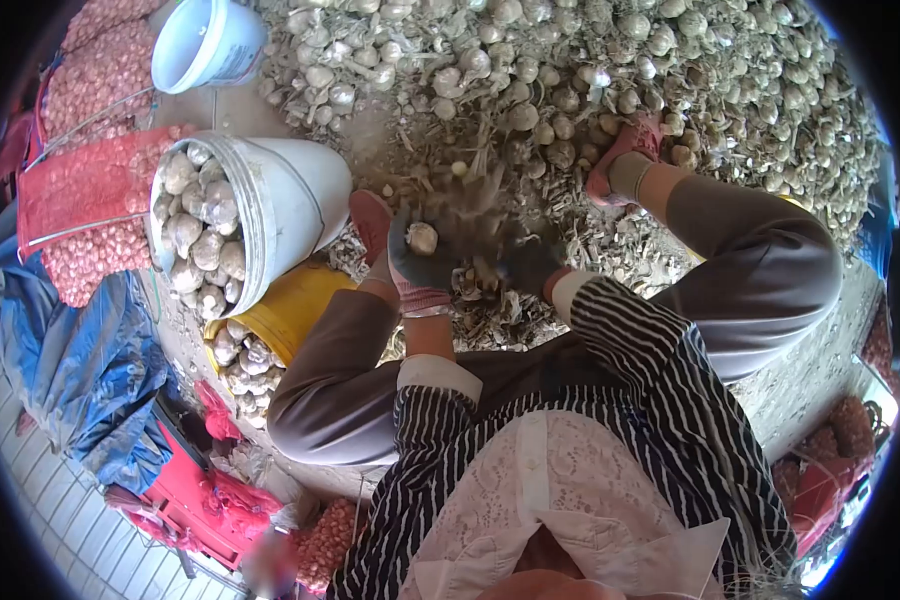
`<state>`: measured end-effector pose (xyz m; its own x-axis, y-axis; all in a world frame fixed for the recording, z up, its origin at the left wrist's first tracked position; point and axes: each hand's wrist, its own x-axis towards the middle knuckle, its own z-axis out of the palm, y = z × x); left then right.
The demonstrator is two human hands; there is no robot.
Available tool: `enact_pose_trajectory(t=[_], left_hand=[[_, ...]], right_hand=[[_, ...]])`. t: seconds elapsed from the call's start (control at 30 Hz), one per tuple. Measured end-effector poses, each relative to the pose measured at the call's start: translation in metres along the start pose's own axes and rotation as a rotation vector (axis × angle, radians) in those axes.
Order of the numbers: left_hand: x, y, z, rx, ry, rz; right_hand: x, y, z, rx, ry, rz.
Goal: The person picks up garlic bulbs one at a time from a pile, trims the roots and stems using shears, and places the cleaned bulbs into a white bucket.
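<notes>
My left hand [425,268], in a dark glove with a pink cuff, is closed around a whitish garlic bulb [422,238]. Close by on the right is my right hand [530,264], also dark-gloved and smeared by motion. Its fingers cannot be made out, nor whether it holds anything. Between and just beyond the hands, a blur of dry bits hides detail. Beneath them lie dry garlic skins and cut stalks [505,325]. A large pile of garlic bulbs with stalks [530,70] spreads in front of my feet.
At left, a tilted white bucket [295,190] and a yellow bucket [315,310] hold garlic bulbs. A pale blue bucket [232,50] stands farther off. Filled red mesh sacks [80,190] and a blue tarp [80,370] line the left side. My bent legs flank the work area.
</notes>
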<state>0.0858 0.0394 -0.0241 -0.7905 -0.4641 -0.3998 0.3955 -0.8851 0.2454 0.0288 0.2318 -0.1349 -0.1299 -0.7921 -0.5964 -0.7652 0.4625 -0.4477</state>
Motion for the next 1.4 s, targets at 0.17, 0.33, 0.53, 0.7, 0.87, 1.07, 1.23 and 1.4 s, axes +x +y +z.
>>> enact_pose_trajectory(t=[0.17, 0.33, 0.53, 0.7, 0.87, 1.07, 1.23, 1.4], left_hand=[[0.019, 0.006, -0.039, 0.434, 0.49, 0.107], [0.066, -0.022, -0.097, 1.239, 0.33, 0.297], [0.125, -0.112, -0.031, 1.715, 0.331, -0.056], [0.166, -0.163, -0.033, 1.988, 0.743, -0.413], [0.175, -0.129, -0.086, 1.925, 0.575, -0.309], [0.078, -0.101, -0.006, 1.719, 0.209, 0.218], [0.03, -0.085, 0.0, 1.655, 0.152, 0.327], [-0.011, -0.056, 0.009, 1.036, 0.064, 0.087]], right_hand=[[-0.092, -0.026, -0.079, 0.278, -0.324, 0.028], [-0.134, -0.016, -0.091, 0.671, -0.007, 0.191], [-0.121, -0.014, -0.119, 1.844, 0.181, 0.56], [-0.1, 0.015, -0.106, 1.357, 0.406, 0.475], [-0.11, 0.024, -0.12, 0.748, 0.582, 0.5], [-0.104, 0.015, -0.118, 0.401, 0.585, 0.434], [-0.105, 0.007, -0.11, 0.568, 0.583, 0.35], [-0.123, -0.015, -0.114, 0.699, 0.606, 0.212]])
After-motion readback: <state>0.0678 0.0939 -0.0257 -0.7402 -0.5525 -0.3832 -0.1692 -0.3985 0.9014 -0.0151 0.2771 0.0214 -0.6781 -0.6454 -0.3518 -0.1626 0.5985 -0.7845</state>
